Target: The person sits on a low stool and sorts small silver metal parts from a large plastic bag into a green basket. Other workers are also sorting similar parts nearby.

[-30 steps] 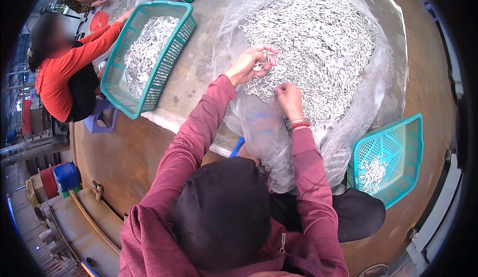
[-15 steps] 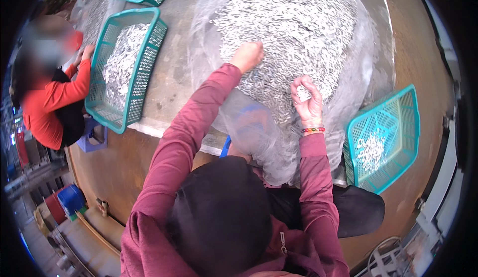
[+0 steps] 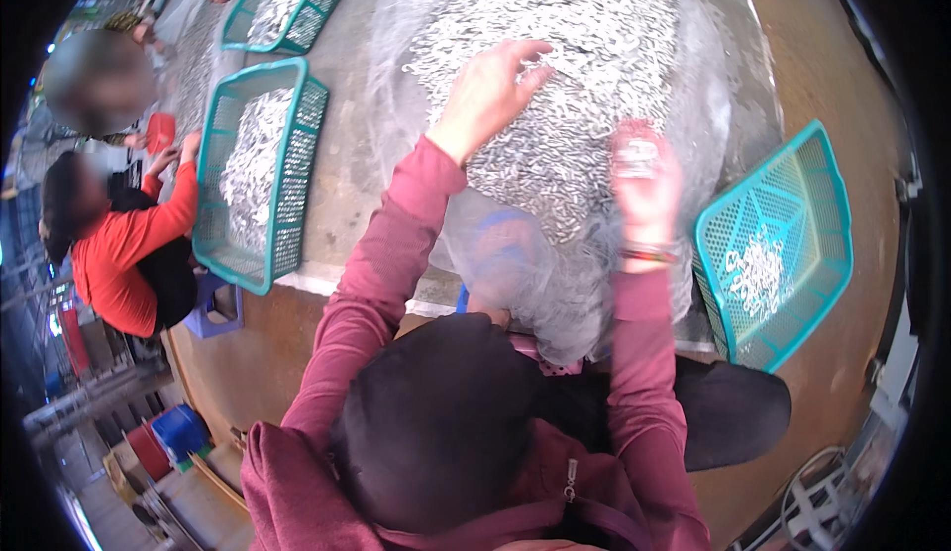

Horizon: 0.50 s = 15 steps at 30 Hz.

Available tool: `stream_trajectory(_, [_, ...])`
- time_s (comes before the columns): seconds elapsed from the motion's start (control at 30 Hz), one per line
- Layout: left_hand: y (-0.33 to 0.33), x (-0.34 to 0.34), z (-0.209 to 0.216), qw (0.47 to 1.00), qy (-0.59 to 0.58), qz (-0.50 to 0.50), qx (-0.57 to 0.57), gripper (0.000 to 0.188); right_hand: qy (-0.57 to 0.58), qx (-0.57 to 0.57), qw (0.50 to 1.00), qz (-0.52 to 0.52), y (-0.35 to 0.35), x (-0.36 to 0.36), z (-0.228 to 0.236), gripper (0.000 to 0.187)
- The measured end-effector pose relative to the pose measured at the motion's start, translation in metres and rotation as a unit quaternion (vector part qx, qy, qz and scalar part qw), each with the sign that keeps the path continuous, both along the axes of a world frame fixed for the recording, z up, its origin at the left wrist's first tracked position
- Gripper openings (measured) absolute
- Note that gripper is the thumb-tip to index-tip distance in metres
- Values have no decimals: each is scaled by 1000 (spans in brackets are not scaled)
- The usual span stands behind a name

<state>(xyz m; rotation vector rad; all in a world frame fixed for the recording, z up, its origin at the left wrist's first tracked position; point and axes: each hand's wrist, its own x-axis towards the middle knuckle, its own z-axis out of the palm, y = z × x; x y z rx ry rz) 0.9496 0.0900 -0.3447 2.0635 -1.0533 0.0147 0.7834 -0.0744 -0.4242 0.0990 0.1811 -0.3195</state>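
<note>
A broad pile of tiny silvery fish (image 3: 584, 66) lies on a sheet of thin grey mesh netting (image 3: 713, 86). Over the left part of the pile is my left hand (image 3: 490, 96), thumb and fingers apart, with nothing visible between them. My right hand (image 3: 646, 190), smeared by motion, is at the pile's right edge. Its fingers are curled around a small clump of the silvery fish (image 3: 637, 158). To the right of that hand stands a teal plastic basket (image 3: 834, 224), tilted, with a small heap of fish (image 3: 758, 272) inside.
On the left, two more teal baskets (image 3: 280, 195) hold fish. Beside them a person in an orange-red top (image 3: 124, 254) sits on a purple stool (image 3: 211, 308). Netting bunches up in front of me, over my leg. Blue and red containers (image 3: 181, 432) stand at lower left.
My right hand has moved right, toward the teal basket, with the clump of fish. My left hand has shifted slightly up and its fingers have spread. The view has shifted slightly.
</note>
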Motion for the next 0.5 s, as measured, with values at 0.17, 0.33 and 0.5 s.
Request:
stream_trajectory(0.17, [34, 49, -67, 954, 74, 21, 289, 42, 105, -287, 938, -164, -116, -100, 90, 44])
stream_trajectory(0.33, [41, 34, -142, 942, 16, 58, 331, 56, 723, -458, 417, -306, -142, -161, 72, 66])
stream_trajectory(0.5, [30, 19, -148, 955, 95, -75, 272, 36, 564, -707, 231, -359, -137, -115, 40, 43])
